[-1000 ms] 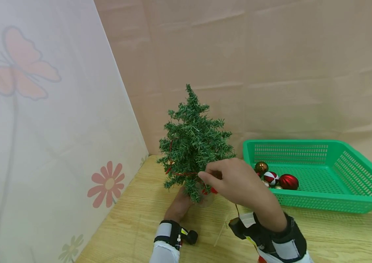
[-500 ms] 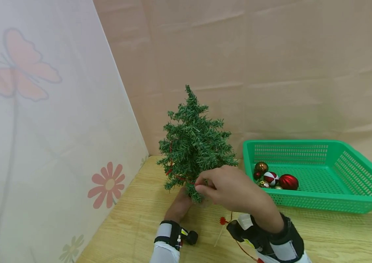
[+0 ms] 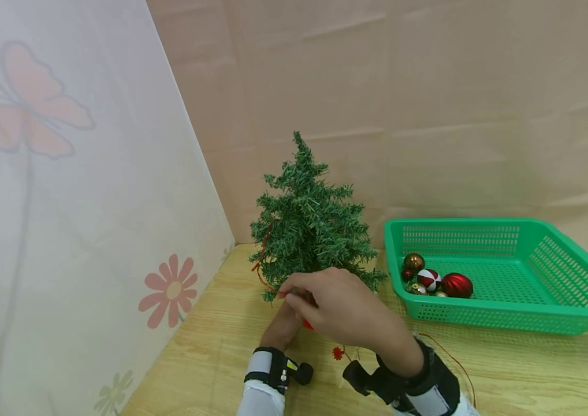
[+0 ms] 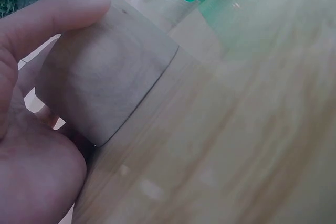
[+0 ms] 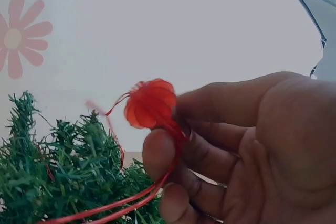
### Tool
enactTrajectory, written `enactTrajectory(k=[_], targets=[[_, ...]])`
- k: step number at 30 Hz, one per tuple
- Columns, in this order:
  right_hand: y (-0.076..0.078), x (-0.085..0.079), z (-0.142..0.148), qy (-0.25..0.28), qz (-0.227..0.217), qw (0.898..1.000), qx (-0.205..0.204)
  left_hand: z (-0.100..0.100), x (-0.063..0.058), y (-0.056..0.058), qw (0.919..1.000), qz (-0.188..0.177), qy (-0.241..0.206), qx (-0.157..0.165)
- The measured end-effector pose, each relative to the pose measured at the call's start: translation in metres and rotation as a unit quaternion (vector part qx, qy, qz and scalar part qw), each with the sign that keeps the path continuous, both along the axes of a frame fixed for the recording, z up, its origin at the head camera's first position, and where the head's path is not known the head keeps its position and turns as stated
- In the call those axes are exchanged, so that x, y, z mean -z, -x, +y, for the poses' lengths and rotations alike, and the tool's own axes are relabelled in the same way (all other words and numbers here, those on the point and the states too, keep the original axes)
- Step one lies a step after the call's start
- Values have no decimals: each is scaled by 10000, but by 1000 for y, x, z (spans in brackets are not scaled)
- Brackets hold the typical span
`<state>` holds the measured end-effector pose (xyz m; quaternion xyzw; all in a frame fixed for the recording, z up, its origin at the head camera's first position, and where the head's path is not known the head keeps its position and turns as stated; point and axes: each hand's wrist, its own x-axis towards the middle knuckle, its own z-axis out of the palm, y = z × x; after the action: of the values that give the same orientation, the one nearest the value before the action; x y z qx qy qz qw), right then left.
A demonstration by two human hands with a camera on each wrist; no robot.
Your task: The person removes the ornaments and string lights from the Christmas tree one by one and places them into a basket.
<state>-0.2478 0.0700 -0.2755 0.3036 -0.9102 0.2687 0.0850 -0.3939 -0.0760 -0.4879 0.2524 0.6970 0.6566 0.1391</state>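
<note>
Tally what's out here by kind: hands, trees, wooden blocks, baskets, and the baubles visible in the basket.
Hands: 2 (left hand, right hand)
Christmas tree: 1
Wooden block: 1
Green plastic basket: 1
Visible baubles: 6 (brown bauble, red-and-white bauble, large red bauble, small red bauble, pale bauble, partly hidden pale bauble)
Total: 11

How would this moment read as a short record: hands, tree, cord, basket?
left hand: grips a wooden block, seemingly the tree's base
right hand: pinches the red cord beside a red ornament
tree: green, upright
cord path: along the tree's left edge in the head view to the right hand; another stretch shows right of that wrist
basket: green, right of the tree
basket contents: brown ball, striped ball, large red ball, smaller balls
</note>
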Motion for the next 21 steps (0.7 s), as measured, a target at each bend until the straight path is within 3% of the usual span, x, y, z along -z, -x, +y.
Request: enactTrajectory(k=[7, 13, 15, 21], targets=[[-3, -5, 11, 265, -152, 9972, 678, -2, -1, -7, 9941, -497, 544, -797], [-2, -6, 20, -317, -15, 9922, 1203, -3, -1, -9, 9918, -513, 704, -933], [-1, -5, 21, -566, 12, 9907, 1235, -4, 0, -10, 9901, -554, 806, -1007], [1, -3, 17, -929, 121, 9874, 1276, -5, -4, -12, 9915, -755, 538, -911]])
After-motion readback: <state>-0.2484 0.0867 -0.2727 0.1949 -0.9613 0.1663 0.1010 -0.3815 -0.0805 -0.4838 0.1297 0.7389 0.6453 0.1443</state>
